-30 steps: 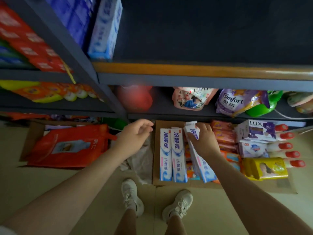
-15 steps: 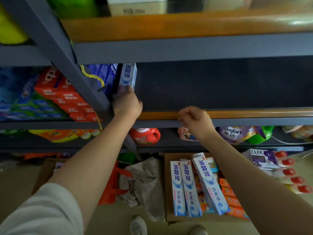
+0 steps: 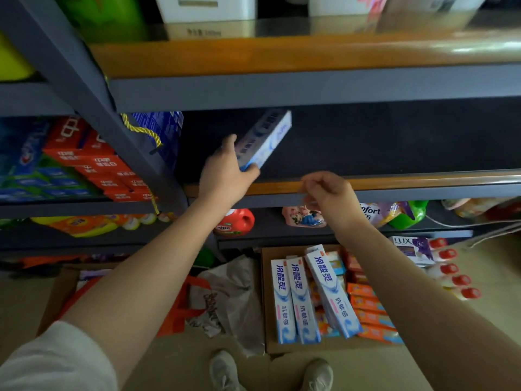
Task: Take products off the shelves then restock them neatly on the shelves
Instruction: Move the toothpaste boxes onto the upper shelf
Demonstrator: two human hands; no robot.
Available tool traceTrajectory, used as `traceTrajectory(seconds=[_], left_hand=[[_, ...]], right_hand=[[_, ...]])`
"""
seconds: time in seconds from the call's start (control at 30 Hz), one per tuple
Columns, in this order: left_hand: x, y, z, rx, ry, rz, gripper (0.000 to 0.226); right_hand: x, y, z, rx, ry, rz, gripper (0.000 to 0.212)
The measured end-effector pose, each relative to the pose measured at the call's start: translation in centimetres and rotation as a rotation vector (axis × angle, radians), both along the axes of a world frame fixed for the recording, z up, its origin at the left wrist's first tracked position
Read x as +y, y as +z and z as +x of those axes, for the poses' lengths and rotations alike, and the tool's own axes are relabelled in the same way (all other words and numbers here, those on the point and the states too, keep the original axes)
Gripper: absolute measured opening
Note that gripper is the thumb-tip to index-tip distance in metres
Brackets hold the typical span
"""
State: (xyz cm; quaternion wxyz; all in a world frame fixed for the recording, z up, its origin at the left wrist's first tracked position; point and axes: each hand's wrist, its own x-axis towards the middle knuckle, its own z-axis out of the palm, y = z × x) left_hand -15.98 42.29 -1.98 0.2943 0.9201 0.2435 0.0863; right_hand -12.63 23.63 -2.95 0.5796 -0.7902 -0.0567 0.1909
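Dark shelf (image 3: 366, 142), left hand (image 3: 225, 173) gripping tilted, seemingly toothpaste box (image 3: 265, 139)

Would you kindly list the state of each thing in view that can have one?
Left hand: grips the toothpaste box.
Toothpaste box: tilted, lifted above the dark shelf.
Right hand: fingers loosely curled at the shelf edge, holding nothing.
Dark shelf: bare where visible.
Cardboard box: open on the floor, holding toothpaste boxes.
Three toothpaste boxes: lying side by side, the rightmost slanted.
Red detergent bottle: capped.
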Motion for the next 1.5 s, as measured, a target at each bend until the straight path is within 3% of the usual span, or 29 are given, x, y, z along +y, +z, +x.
traceTrajectory(seconds=[0.07,0.2,0.33,0.57,0.63,0.77,0.9,1.0,1.07,1.17,1.27,1.37,1.43,1.5], left_hand=[[-1.9,1.4,-2.1,-0.075,-0.034,-0.158,0.068],[-5.4,2.7,-7.3,-0.155,-0.101,-0.237,0.066],[-6.7,2.7,-10.5,-0.247,-0.081,-0.358,0.066],[-7.9,3.2,-13.7,-0.306,-0.127,-0.536,0.076],[-7.8,3.4,-14.3,-0.3,-0.179,-0.785,0.074],[-6.9,3.8,-14.9,-0.239,-0.112,-1.171,0.032],[-5.6,3.2,-14.2,0.022,-0.124,-1.108,0.034],[-5.6,2.4,-13.7,0.127,-0.27,-0.863,0.026],[-6.2,1.9,-13.5,0.127,-0.358,-0.738,0.038],[-7.3,2.8,-13.1,0.015,-0.332,-0.79,0.054],[-7.4,4.0,-13.1,-0.171,-0.409,-0.839,0.061],[-7.9,5.1,-13.2,-0.13,-0.528,-0.667,0.069],[-8.6,4.9,-13.2,-0.094,-0.388,-0.69,0.069],[-9.2,4.4,-13.1,-0.002,-0.247,-0.81,0.054]], right_hand=[[-0.3,0.5,0.2,0.194,-0.122,0.121,0.013],[-0.9,1.1,-0.1,0.621,-0.33,0.44,0.022],[-1.4,0.9,-1.6,0.735,-0.399,0.526,0.026],[0.2,1.4,-5.0,0.879,-0.245,0.674,0.056],[0.3,1.7,-5.4,0.968,-0.281,0.724,0.059],[0.1,2.1,-5.9,0.996,-0.323,0.646,0.066],[-0.4,2.8,-6.5,0.772,-0.249,0.421,0.055],[-1.3,3.4,-7.4,0.552,-0.078,0.282,0.032],[-2.1,3.5,-7.8,0.34,0.049,0.21,0.032],[-3.2,3.2,-8.4,-0.088,0.191,-0.021,0.051],[-4.3,2.6,-8.9,-0.486,0.311,-0.423,0.062],[-5.0,3.0,-9.6,-0.747,0.35,-0.747,0.055],[-5.4,2.4,-10.1,-1.018,0.269,-0.894,0.056],[-5.8,1.4,-10.5,-1.164,0.22,-0.912,0.054]])
